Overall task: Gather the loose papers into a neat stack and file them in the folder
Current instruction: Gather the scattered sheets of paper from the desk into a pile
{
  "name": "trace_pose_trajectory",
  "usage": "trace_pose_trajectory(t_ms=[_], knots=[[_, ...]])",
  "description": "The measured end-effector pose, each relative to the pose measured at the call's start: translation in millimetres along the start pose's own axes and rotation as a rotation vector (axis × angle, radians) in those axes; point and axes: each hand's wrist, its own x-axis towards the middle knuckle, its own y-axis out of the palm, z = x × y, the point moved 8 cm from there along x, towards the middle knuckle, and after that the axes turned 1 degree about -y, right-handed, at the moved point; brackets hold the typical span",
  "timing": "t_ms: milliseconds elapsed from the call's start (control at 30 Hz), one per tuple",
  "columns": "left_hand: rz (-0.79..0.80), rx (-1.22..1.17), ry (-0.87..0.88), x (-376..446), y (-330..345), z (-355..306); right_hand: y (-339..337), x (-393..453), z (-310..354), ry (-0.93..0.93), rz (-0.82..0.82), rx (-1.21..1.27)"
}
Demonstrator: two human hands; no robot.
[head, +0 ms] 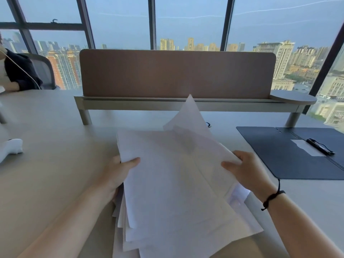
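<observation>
An uneven stack of white papers (173,192) is lifted over the near part of the desk, its sheets fanned and out of line. My left hand (119,174) grips the stack's left edge, thumb on top. My right hand (245,170) grips the right edge, thumb on top, fingers hidden under the sheets. One sheet (189,116) sticks up at the far end. A dark blue folder (283,155) lies open on the desk to the right, with a metal clip (321,146) holding a white slip.
A brown divider panel (176,73) on a raised shelf (186,105) crosses the desk's far side. A white object (10,148) lies at the left edge. Another person (16,71) sits at the far left. Windows lie beyond.
</observation>
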Motion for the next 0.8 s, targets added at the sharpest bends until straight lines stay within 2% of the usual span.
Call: trace_pose_trajectory(t_ms=[67, 133, 233, 367, 533, 633, 800], knots=[[-0.003, 0.002, 0.01, 0, -1, -1, -4, -1, -5, 0.061, -0.031, 0.32], [-0.01, -0.016, 0.02, 1, -3, -3, 8, -6, -14, 0.21, 0.048, 0.712], [-0.016, -0.028, 0.016, 4, -8, -4, 33, -17, -17, 0.387, 0.19, 1.001], [0.063, -0.013, 0.0, 3, -5, -5, 42, -23, -7, 0.369, 0.227, 1.028], [0.138, -0.183, -0.003, 7, -4, -8, 36, -20, -7, 0.414, 0.255, 1.2], [0.21, -0.173, -0.019, 5, 7, -4, 51, -27, -2, 0.45, 0.309, 1.229], [0.114, -0.151, -0.004, 7, 18, -1, 53, -28, 10, 0.422, 0.257, 1.266]])
